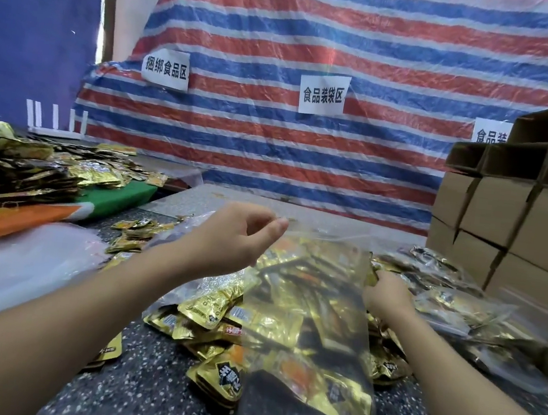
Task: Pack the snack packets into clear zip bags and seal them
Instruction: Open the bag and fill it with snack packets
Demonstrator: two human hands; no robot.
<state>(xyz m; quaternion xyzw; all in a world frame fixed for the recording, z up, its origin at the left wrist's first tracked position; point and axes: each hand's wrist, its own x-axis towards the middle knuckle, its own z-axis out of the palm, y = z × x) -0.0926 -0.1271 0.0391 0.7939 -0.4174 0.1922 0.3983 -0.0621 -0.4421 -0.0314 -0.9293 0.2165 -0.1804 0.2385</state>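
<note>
The left hand [227,236] pinches the top edge of a clear zip bag [314,315] between thumb and forefinger, holding it up over the speckled table [146,395] — gold snack packets show through its plastic. The right hand [389,295] is curled on the bag's right edge, fingers closed round it, with more loose packets [207,316] heaped underneath and just left. Filled bags [460,306] lie to the right near stacked cardboard boxes [513,216], and a big pile of packets [22,166] sits far left — a striped tarp [320,40] hangs behind.
</note>
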